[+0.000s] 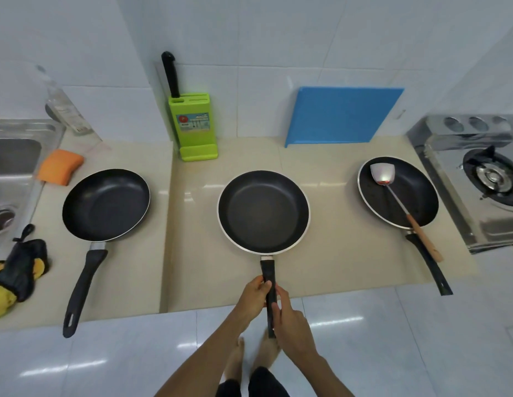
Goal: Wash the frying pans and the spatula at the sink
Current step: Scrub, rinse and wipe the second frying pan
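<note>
Both hands are on the handle of the middle pan (264, 212), which sits at the middle of the counter (192, 239) with its handle jutting over the front edge. The left hand (254, 299) curls round the handle higher up, thumb on top; the right hand (292, 325) wraps it just below. The left pan (106, 204) lies toward the counter's left end, near the sink (15, 156), with a sponge (60, 167) just behind it and a cloth (20, 270) at the front left corner. The right pan (418, 187) sits at the right end beside the stove (478, 173), the spatula (382, 173) resting in it. A knife block (193, 124) and a board (341, 116) stand along the back edge.
</note>
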